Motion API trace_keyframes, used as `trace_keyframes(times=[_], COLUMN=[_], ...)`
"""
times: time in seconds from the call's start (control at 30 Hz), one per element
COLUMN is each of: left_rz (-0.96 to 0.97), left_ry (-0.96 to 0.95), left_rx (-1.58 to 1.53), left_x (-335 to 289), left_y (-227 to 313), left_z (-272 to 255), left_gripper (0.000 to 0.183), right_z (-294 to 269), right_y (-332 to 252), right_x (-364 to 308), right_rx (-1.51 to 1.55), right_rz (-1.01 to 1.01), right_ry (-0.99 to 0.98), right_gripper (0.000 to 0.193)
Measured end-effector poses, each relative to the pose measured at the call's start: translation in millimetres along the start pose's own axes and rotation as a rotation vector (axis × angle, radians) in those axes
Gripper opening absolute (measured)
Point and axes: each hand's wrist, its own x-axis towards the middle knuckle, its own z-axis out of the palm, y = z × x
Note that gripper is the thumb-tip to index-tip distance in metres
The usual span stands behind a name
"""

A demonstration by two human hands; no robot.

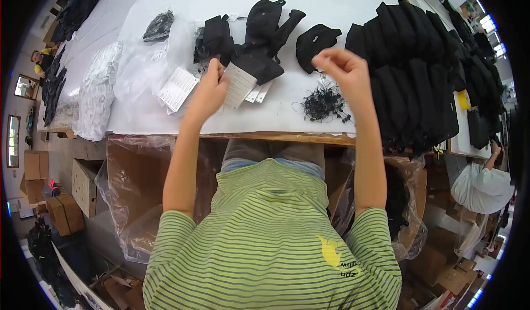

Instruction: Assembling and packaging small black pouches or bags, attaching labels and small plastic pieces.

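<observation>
My left hand (212, 92) is closed in a pinch at the near edge of a heap of black cloth pieces (259, 28). Its fingertips are beside a white printed tag (239, 87); what they grip is hidden. More white tags (179, 89) lie left of that wrist. My right hand (346, 72) is raised, slightly blurred, thumb and fingertips together around something too small to make out. Below it is a tangled pile of thin black tag strings (324, 103). A rounded black cloth piece (317, 44) with a small pale mark lies just beyond this hand.
Rows of stacked black cloth pieces (406, 78) fill the table's right side. Clear plastic bags (138, 61) and a stack of white packets (98, 89) lie left. Plastic-lined cartons (138, 194) stand under the table edge. A person in white (481, 187) is at far right.
</observation>
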Motion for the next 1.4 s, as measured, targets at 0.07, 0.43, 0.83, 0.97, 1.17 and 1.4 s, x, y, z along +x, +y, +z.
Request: trace_keyframes(times=[0.07,0.43,0.83,0.97,1.17,1.4], left_rz=[0.131,0.245,0.224,0.454,0.439,0.294], left_ry=[0.057,0.207,0.302,0.423,0.140,-0.270], left_rx=[-0.610,-0.826,-0.826,-0.597,-0.990,-0.967], left_x=[-33.8,-97.1,-100.9,-102.5,-101.1,-86.0], left_y=[21.3,73.2,71.6,74.1,67.5,59.3], left_z=[7.9,53.6,62.5,59.2,48.0,48.8], left_gripper=[0.042,0.014,0.016,0.013,0.009,0.010], right_z=[20.9,62.7,69.4,69.9,52.0,43.8], right_y=[2.2,-16.9,-16.9,-19.5,-15.7,-18.8], right_x=[-21.5,-75.0,-83.1,-87.3,-88.6,-91.5], right_rx=[-0.034,-0.139,-0.376,-0.313,0.001,-0.084], right_rz=[0.143,0.120,-0.071,-0.039,0.113,0.138], right_ry=[-0.049,0.038,0.108,0.117,0.008,-0.113], right_gripper=[0.012,0.010,0.012,0.011,0.009,0.010])
